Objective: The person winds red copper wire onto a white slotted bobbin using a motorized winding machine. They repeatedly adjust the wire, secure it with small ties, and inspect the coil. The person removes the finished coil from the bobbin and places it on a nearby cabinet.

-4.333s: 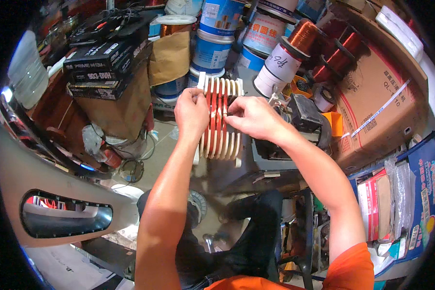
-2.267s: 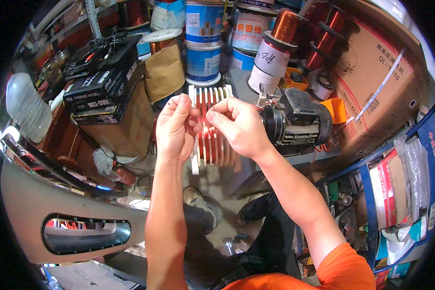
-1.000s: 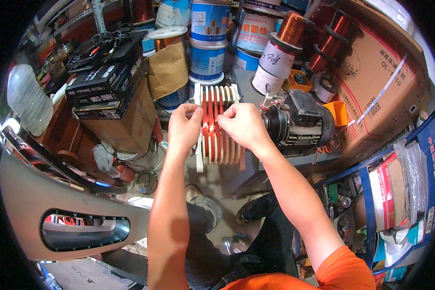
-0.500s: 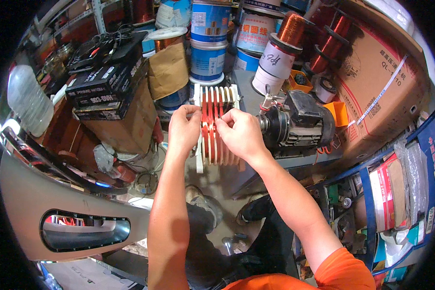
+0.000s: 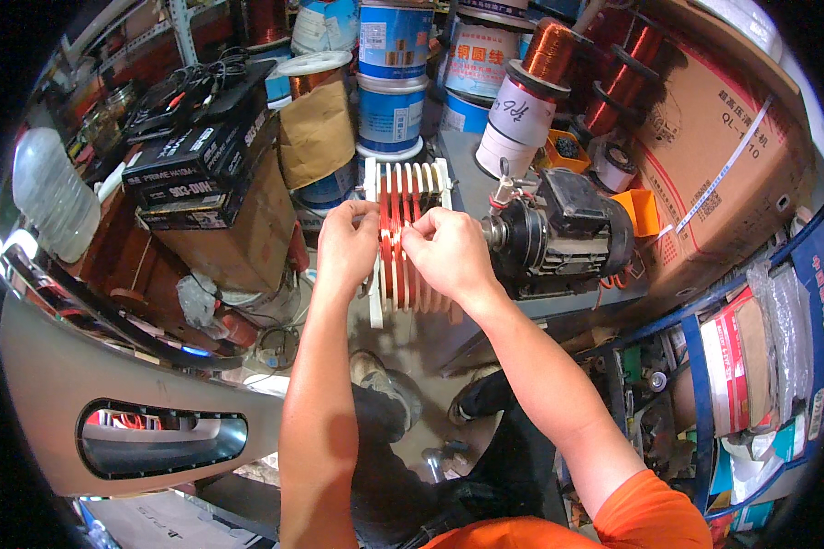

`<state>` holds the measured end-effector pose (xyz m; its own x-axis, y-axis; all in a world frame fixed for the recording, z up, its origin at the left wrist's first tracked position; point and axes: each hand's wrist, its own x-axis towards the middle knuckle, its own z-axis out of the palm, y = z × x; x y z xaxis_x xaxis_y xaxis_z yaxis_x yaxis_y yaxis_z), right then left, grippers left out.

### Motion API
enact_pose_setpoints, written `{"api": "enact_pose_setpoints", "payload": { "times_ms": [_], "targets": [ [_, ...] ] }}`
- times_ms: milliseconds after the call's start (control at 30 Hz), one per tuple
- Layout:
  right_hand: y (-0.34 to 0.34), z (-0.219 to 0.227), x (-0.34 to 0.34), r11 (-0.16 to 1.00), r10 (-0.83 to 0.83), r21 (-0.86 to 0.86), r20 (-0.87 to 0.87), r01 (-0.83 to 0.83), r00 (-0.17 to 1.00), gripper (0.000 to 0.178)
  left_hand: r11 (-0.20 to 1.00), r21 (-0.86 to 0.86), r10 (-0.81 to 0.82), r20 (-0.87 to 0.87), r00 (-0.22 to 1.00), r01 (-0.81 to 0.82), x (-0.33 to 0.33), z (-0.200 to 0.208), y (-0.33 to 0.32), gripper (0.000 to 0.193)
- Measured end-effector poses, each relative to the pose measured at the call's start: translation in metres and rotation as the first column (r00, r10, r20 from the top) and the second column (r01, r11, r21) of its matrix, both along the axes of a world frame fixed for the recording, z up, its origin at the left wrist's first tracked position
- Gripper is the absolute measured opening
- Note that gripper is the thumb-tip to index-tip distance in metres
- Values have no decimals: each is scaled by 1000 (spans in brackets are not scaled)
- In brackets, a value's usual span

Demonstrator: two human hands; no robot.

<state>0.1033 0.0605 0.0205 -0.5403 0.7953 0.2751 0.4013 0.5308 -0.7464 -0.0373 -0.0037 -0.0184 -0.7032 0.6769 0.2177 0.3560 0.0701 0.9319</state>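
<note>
A white slatted winding former (image 5: 421, 291) stands in front of me, with copper wire (image 5: 394, 197) wound in its left grooves. At its left side my left hand (image 5: 346, 245) is closed, thumb and fingers bent together against the outer edge. My right hand (image 5: 450, 252) comes over the slats from the right. Its thumb and forefinger are pinched close to the copper windings. Whatever lies between the fingertips of either hand is too small or hidden to name. An electric motor (image 5: 572, 224) with a dark pulley sits just right of the former.
Blue and white tubs (image 5: 392, 114) and copper wire spools (image 5: 549, 55) stand behind. A paper-wrapped spool (image 5: 319, 128) is at the back left, near stacked black boxes (image 5: 197, 169). An orange bin (image 5: 639, 212) and a large carton (image 5: 705, 156) are right of the motor.
My right hand has shifted slightly left over the windings, still pinched. My left hand stays almost in place. The whole view has moved a little.
</note>
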Motion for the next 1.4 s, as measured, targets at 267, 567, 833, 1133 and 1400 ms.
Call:
{"api": "enact_pose_setpoints", "payload": {
  "times_ms": [267, 567, 833, 1133, 1400],
  "targets": [
    [-4, -4, 3, 998, 22, 57, -81, -18, 996, 20, 1000, 6, 1, 4, 1000, -1, 0, 0, -1, 23],
    [-3, -10, 9, 989, 99, 125, -184, -76, 978, 13, 996, 86, 27, -338, 941, 2, 8, 10, 0, 20],
    [8, 1, 4, 988, 155, 25, -183, -153, 971, 13, 984, 112, -103, -301, 948, 142, 6, 20, -10, 9],
    [18, 0, -5, 974, 211, -36, -234, -225, 949, 14, 980, 179, -94, 35, 995, 86, 12, 23, -7, 7],
    [24, -5, -6, 958, 275, -12, -240, -286, 931, 13, 969, 146, -205, 31, 978, 198, 8, 23, -12, 11]
  ]
}}
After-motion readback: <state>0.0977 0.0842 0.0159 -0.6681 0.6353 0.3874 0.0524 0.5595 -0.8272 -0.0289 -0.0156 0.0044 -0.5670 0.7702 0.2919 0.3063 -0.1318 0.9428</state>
